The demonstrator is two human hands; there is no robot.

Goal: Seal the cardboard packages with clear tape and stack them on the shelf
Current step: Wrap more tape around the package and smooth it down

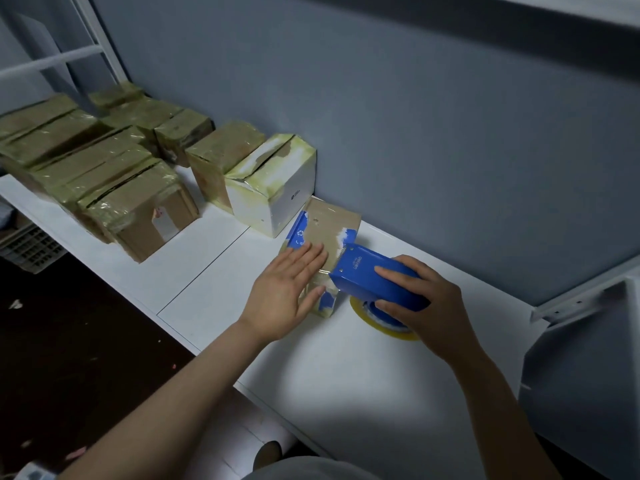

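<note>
I see left hand [287, 289] flat on small cardboard package [330, 226], fingers straight. Right hand [427, 306] grips blue tape dispenser [372, 278], its toothed end on the package top, yellowish tape roll [363, 315] underneath. All on white shelf [346, 368]. White box [277, 188] just behind, taped brown boxes [104, 168] far left.

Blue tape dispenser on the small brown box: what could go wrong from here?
1. The blue plastic tape dispenser, gripped by the right hand, has its toothed edge right beside the fingertips of the left hand: a slip could nick them.
2. The small brown cardboard box with blue print is only pressed flat by that open palm, so pulling tape may drag it across the white shelf.
</note>
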